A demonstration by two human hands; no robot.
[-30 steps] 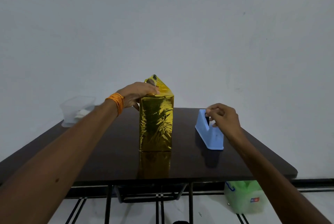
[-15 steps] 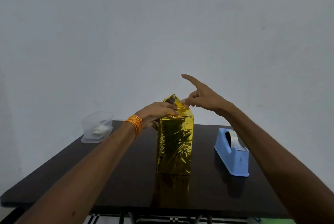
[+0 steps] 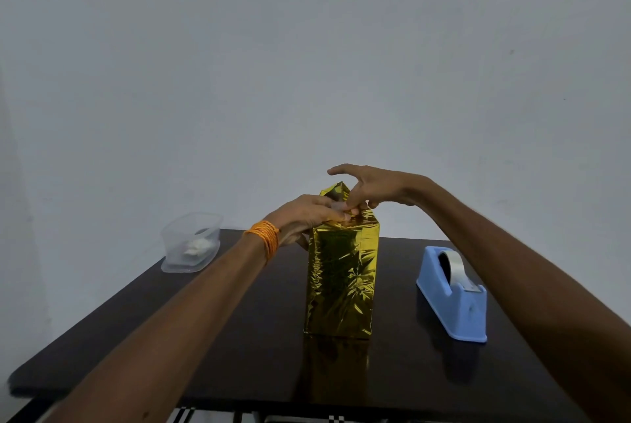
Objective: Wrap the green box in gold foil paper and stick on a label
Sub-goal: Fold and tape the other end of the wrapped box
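Observation:
The box wrapped in gold foil (image 3: 341,279) stands upright in the middle of the dark table (image 3: 205,337); no green shows. My left hand (image 3: 307,216), with orange thread on its wrist, grips the box's top edge, its fingers lying over the folded foil and its thumb on the left side. My right hand (image 3: 375,185) comes in from the right, its bent fingertips pressing on the foil at the top while the index finger sticks out straight. A pointed foil flap (image 3: 336,190) stands up behind the fingers. I see no label.
A blue tape dispenser (image 3: 454,299) with a roll of clear tape sits on the table to the right of the box. A clear plastic tub (image 3: 191,241) holding something white stands at the back left corner. A plain wall rises behind the table.
My right hand left the tape dispenser, swung over to the box top, and now has its fingertips down on the foil. My left hand kept its grip on the top.

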